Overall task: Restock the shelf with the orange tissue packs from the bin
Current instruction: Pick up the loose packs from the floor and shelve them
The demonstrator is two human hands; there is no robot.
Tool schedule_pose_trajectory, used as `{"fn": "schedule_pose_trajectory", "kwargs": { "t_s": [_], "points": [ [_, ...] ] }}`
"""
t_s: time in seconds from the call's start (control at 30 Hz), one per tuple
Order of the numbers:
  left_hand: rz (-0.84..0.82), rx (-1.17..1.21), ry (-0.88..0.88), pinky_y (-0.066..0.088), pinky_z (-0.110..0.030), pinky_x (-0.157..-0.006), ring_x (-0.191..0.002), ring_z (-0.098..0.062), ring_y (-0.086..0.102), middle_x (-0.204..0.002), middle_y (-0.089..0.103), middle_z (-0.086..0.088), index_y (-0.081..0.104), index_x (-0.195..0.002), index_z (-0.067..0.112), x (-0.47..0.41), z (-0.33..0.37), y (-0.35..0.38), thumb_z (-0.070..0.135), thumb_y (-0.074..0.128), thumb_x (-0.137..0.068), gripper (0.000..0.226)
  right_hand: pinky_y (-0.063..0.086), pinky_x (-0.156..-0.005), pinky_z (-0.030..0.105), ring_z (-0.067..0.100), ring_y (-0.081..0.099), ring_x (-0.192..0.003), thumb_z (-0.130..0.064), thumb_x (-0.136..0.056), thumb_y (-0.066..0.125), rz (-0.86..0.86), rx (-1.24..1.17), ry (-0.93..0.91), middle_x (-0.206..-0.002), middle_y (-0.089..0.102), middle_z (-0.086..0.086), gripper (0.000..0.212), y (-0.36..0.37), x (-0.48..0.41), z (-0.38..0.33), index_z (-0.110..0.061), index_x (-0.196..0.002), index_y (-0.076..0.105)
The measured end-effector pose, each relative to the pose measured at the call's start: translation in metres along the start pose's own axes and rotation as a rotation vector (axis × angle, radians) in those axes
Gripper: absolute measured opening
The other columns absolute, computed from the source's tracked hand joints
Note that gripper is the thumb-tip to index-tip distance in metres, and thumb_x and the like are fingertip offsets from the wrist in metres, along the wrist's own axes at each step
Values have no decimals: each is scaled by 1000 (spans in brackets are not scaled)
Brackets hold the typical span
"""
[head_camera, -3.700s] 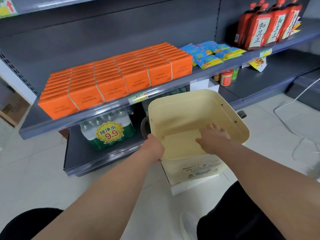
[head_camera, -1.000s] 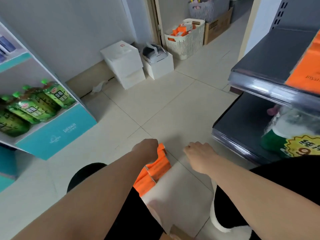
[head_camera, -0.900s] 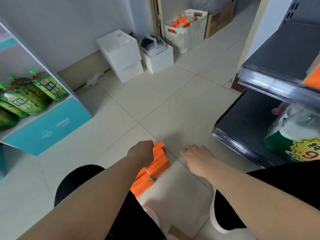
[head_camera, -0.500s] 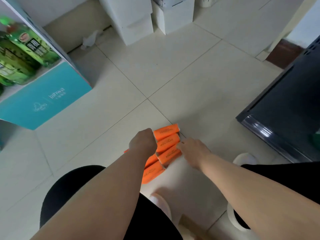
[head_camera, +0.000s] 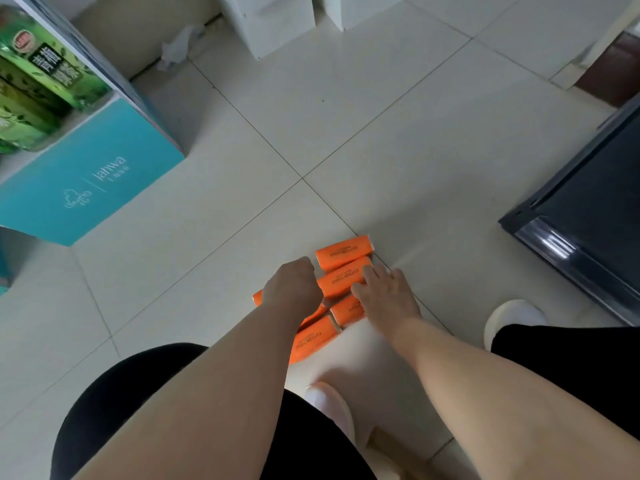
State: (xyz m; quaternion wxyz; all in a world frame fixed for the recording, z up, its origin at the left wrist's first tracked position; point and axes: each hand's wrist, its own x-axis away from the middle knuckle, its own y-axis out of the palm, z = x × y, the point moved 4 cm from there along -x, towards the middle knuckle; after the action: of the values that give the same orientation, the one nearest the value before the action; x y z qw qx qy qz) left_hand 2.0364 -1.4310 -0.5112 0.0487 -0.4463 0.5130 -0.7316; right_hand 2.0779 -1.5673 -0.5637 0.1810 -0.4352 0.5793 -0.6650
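Several orange tissue packs lie in a loose row on the tiled floor between my knees. My left hand is curled over the left end of the row, and its fingers seem to grip a pack that is mostly hidden beneath it. My right hand rests on the right ends of the middle packs with its fingers spread and fairly straight. The nearest pack lies partly under my left forearm. The bin is out of view.
The dark bottom shelf juts in at the right. A teal display stand with green bottles is at the left. White boxes and crumpled paper sit at the back. My white shoes flank the packs.
I turned away from the shelf and bin toward the floor. My left hand brought the packs down onto the tiles. My right hand moved in and now touches their right ends.
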Motion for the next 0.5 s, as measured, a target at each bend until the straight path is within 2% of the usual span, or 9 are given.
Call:
{"fn": "schedule_pose_trajectory", "kwargs": {
  "t_s": [0.1,0.2,0.3,0.4,0.5],
  "points": [
    [-9,-17,33,46,-31,-78,-109,-22,56,-119,59,-1,52,-122,19,1,9,-1,15,54,-89,33,33,-93,38,23,42,-117,-18,-90,51,-7,-1,-11,-126,41,2,28,5,1,6,-21,-118,48],
    [-8,-29,56,43,-29,-75,-109,-20,56,-119,58,0,52,-122,18,0,19,1,15,50,-90,32,34,-93,37,24,47,-112,-12,-88,48,-32,-9,4,-125,44,4,31,8,9,14,-18,-118,46],
    [-4,-45,53,46,-31,-75,-105,-22,57,-118,59,-1,53,-119,19,1,22,8,11,47,-90,31,35,-92,37,25,46,-113,-9,-89,43,-34,-50,49,-125,44,6,37,15,19,21,-17,-125,39],
    [-26,-60,68,47,-32,-79,-109,-23,56,-120,58,-1,53,-121,20,2,26,11,14,48,-91,32,34,-92,38,25,46,-113,-8,-91,39,-49,-44,82,-125,43,7,42,23,27,24,-16,-133,33],
    [-50,-125,94,47,-32,-78,-110,-23,56,-122,57,-3,52,-122,20,1,30,15,14,50,-91,32,32,-95,38,24,44,-115,-11,-93,36,-80,-27,105,-126,42,6,41,31,30,24,-17,-134,34]
  ]
}}
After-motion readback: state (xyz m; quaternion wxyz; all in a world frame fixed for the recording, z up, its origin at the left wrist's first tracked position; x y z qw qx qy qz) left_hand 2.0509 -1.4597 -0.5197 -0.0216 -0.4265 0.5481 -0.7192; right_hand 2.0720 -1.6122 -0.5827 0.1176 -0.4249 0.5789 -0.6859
